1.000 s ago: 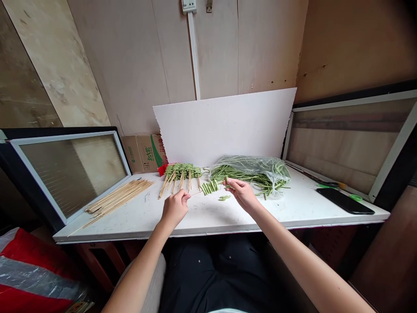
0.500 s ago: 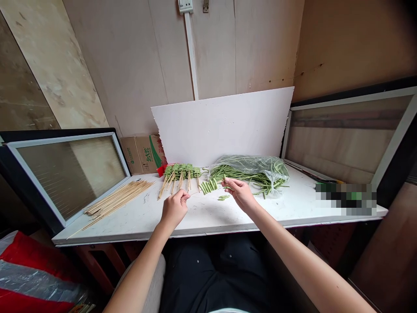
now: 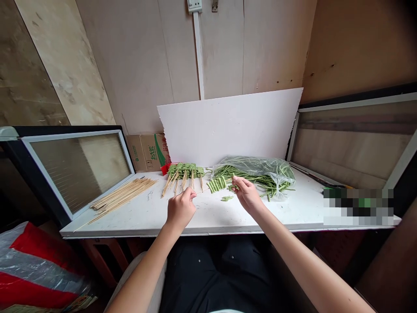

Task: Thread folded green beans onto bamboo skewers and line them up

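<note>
My left hand (image 3: pixel 181 206) is closed round the lower part of a thin wooden skewer (image 3: pixel 202 191). Several cut green bean pieces (image 3: pixel 216 185) sit threaded crosswise, side by side, toward the skewer's far end. At that end, my right hand (image 3: pixel 246 193) pinches one short green bean piece (image 3: pixel 233 177) between thumb and fingers. A few loose cut pieces (image 3: pixel 227 198) lie on the table below, and more are partly hidden behind my right hand. Behind my left hand is a pile of filled bean skewers (image 3: pixel 184 170), their sticks pointing toward me.
Bare skewers (image 3: pixel 125 194) lie fanned on the white table (image 3: pixel 208 221) at left. A clear plastic bag (image 3: pixel 260 165) of long green beans lies at the back right. A cardboard box (image 3: pixel 146 152) and a white board (image 3: pixel 231 126) stand behind. Framed panels flank both sides.
The whole view has shifted slightly, with the scene sliding right. Both hands keep their holds, and the right hand's bean piece stays close to the skewer's far end.
</note>
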Motion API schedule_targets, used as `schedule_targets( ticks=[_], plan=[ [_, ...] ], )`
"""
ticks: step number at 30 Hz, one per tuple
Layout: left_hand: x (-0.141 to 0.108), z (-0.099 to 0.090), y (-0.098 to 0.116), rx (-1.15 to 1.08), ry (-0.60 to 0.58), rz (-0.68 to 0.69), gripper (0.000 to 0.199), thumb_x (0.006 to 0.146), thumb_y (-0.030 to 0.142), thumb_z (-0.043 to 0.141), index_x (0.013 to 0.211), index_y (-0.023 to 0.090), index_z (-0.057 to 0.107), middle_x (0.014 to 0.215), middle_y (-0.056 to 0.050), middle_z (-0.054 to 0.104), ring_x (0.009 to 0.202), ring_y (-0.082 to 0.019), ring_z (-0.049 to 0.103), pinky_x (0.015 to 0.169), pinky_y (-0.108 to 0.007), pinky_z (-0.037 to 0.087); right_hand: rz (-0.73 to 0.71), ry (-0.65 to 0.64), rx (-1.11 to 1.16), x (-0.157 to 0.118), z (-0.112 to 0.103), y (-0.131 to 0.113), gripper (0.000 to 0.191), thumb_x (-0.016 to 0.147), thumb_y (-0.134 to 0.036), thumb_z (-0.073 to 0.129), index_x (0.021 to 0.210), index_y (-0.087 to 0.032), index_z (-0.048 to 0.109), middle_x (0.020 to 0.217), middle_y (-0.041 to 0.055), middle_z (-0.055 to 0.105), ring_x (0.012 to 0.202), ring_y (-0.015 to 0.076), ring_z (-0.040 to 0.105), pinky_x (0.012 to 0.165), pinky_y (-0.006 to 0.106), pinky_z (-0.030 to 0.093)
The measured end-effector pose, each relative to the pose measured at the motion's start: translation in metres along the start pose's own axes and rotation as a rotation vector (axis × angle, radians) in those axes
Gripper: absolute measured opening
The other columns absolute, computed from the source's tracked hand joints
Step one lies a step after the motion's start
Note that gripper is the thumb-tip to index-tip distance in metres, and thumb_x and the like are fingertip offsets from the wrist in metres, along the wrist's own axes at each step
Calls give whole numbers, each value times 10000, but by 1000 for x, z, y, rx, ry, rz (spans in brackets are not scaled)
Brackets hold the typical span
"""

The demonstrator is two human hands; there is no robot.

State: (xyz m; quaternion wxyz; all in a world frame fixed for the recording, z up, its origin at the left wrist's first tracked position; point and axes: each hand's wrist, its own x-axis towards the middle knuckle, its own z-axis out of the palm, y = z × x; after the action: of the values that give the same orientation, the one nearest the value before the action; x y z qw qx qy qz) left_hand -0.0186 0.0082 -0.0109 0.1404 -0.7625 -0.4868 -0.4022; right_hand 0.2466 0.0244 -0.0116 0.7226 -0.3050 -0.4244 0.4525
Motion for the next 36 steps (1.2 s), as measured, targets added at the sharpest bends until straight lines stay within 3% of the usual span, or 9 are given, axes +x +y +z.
schedule_targets(
  ticks=[14, 23, 31, 36],
  plan=[
    [-4, 7, 4, 11, 37, 9, 284, 788, -12, 548, 886, 212, 692, 829, -34, 809, 695, -218, 733, 576, -266, 435, -37, -18, -5, -4, 6, -4, 358, 681, -534, 923, 733, -231, 738, 724, 8, 573, 678, 156, 490, 623, 306, 437],
    [-8, 11, 8, -60, 58, -3, 229, 831, 29, 542, 863, 226, 655, 791, -26, 789, 677, -215, 725, 581, -271, 443, -117, -42, -105, -4, 2, -18, 354, 700, -538, 907, 708, -234, 725, 699, -7, 570, 675, 152, 486, 678, 320, 433],
    [-8, 3, 13, -85, 133, 38, 201, 897, 67, 537, 853, 224, 655, 748, -16, 774, 608, -191, 696, 562, -262, 425, -129, -77, -191, -16, 14, -11, 374, 773, -558, 850, 697, -220, 709, 720, 12, 597, 701, 165, 511, 694, 325, 443],
    [-3, -4, 2, -52, 173, 55, 186, 907, 78, 556, 857, 221, 663, 772, -9, 786, 616, -189, 702, 559, -264, 404, -144, -99, -248, -23, 21, -19, 334, 745, -526, 888, 779, -217, 766, 892, 53, 713, 816, 194, 600, 763, 335, 484]
  ],
)
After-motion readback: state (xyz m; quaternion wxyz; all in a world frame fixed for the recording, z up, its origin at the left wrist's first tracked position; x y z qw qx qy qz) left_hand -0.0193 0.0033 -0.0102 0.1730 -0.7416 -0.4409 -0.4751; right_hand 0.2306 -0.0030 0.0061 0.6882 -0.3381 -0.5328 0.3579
